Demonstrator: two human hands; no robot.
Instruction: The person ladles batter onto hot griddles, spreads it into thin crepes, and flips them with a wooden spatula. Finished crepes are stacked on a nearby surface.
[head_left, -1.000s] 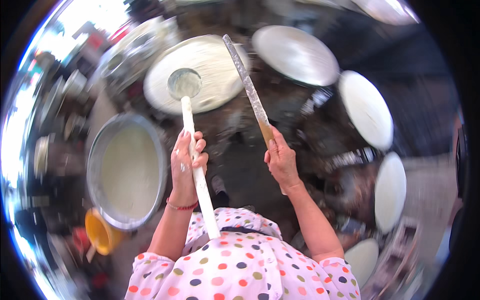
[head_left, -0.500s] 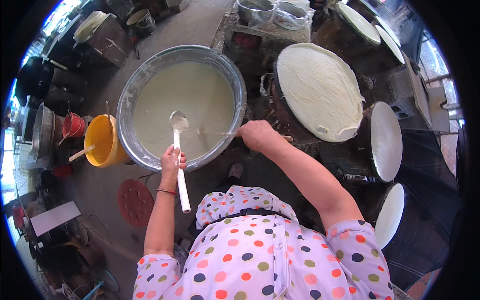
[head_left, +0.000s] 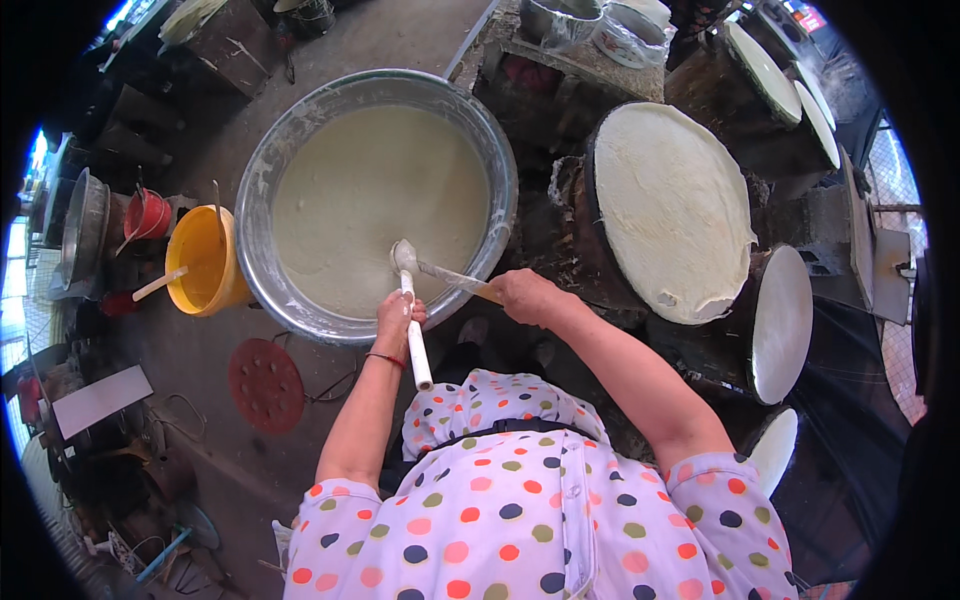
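Note:
My left hand [head_left: 398,316] is closed round the white handle of a ladle [head_left: 418,355]. Its batter-coated bowl is over the near part of a large metal basin [head_left: 258,265], which holds pale, runny batter [head_left: 375,195]. In my right hand [head_left: 532,298] is a long, flat spatula [head_left: 452,277] with a wooden grip. The blade reaches left across the basin's rim, and its tip meets the ladle's bowl. Right of the basin, a round griddle is covered by a thin, pale sheet of batter [head_left: 672,205] with a ragged near edge.
A yellow bucket [head_left: 232,275] with handles sticking out stands left of the basin, beside a red pail [head_left: 148,215]. A round red stool [head_left: 265,385] is on the floor at near left. More round griddles [head_left: 782,325] line the right side. Pots [head_left: 560,22] sit on a ledge behind.
The ladle has moved right and nearer to my right hand. The spatula has come up out of the batter against the ladle's bowl. The view has shifted slightly.

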